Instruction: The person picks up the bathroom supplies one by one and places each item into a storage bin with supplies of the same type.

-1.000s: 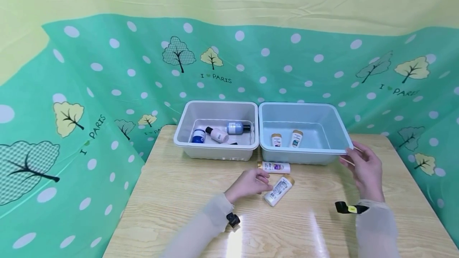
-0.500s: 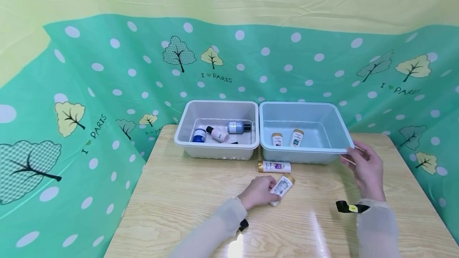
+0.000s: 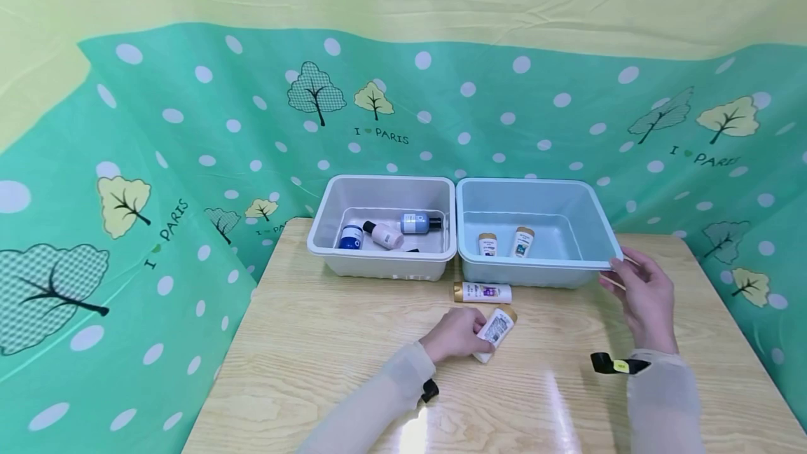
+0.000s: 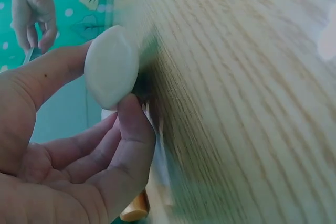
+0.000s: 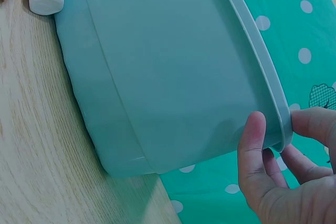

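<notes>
A white bottle with a gold cap (image 3: pixel 496 330) is pinched between the thumb and fingers of my left hand (image 3: pixel 455 334), low over the wooden table. In the left wrist view the pale oval base of that bottle (image 4: pixel 112 67) faces the camera. My right hand (image 3: pixel 646 300) grips the front right corner of the light blue bin (image 3: pixel 536 273), thumb and fingers on either side of its rim (image 5: pixel 281 121). Just behind the held bottle, a second white bottle with a gold cap (image 3: pixel 484 293) lies against the foot of the blue bin. Two similar gold-capped bottles (image 3: pixel 522 242) rest inside this bin.
Left of the blue bin, touching it, stands a grey bin (image 3: pixel 384 266). It holds a dark blue bottle (image 3: pixel 351 237), a pink bottle (image 3: pixel 386 236) and a light blue bottle (image 3: pixel 415 223), all with dark caps where visible. Behind both hangs a green dotted cloth (image 3: pixel 504 104).
My left hand has moved right to the white bottle on the table and taken hold of it. The right hand has stayed at the bin's corner.
</notes>
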`<act>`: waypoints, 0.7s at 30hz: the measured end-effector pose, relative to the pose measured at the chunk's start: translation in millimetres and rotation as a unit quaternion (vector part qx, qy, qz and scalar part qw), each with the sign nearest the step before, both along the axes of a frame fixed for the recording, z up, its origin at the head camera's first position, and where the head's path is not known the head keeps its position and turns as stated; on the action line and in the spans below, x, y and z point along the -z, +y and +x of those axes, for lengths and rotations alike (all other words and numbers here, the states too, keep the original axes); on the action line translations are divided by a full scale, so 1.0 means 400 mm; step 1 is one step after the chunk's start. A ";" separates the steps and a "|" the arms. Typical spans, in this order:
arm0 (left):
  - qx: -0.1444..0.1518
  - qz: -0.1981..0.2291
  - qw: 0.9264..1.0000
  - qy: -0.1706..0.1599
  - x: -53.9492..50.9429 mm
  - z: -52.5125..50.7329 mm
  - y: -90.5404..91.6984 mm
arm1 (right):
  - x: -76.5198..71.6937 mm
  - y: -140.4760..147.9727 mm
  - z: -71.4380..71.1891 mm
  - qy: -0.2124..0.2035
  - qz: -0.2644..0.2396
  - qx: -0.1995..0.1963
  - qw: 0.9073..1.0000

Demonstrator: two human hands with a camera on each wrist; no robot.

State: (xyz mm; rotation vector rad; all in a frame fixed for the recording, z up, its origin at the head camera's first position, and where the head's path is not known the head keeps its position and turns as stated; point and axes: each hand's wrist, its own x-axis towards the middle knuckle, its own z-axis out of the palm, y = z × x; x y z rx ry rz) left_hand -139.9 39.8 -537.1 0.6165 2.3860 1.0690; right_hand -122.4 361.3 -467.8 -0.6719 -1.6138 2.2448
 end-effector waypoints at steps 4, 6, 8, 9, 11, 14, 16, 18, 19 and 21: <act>-0.015 0.030 0.999 -0.029 0.008 -0.005 -0.005 | 0.000 0.000 0.000 -0.003 0.006 -0.001 1.000; -0.024 0.051 0.997 -0.048 0.016 -0.007 -0.007 | 0.000 0.000 0.000 -0.003 0.007 -0.001 1.000; -0.034 0.074 0.994 -0.072 0.025 -0.008 -0.009 | 0.000 0.000 0.000 -0.003 0.006 0.000 1.000; -0.039 0.085 0.992 -0.083 0.028 -0.009 -0.011 | 0.000 0.000 0.000 -0.003 0.005 0.000 1.000; -0.054 0.107 0.987 -0.111 0.029 -0.008 -0.016 | 0.000 0.000 -0.001 -0.005 0.004 0.001 1.000; -0.065 0.129 0.980 -0.136 0.029 -0.008 -0.023 | 0.000 0.000 -0.001 -0.005 0.002 0.002 1.000; -0.068 0.140 0.977 -0.147 0.028 -0.008 -0.027 | 0.000 0.001 0.000 -0.004 0.000 0.002 1.000; -0.069 0.146 0.975 -0.156 0.030 -0.009 -0.030 | 0.000 0.001 0.000 -0.003 -0.001 0.002 1.000; -0.070 0.150 0.973 -0.161 0.031 -0.010 -0.031 | 0.000 0.000 0.000 -0.003 -0.001 0.002 1.000; -0.071 0.153 0.971 -0.168 0.031 -0.011 -0.033 | 0.000 0.000 0.000 -0.001 -0.001 0.001 1.000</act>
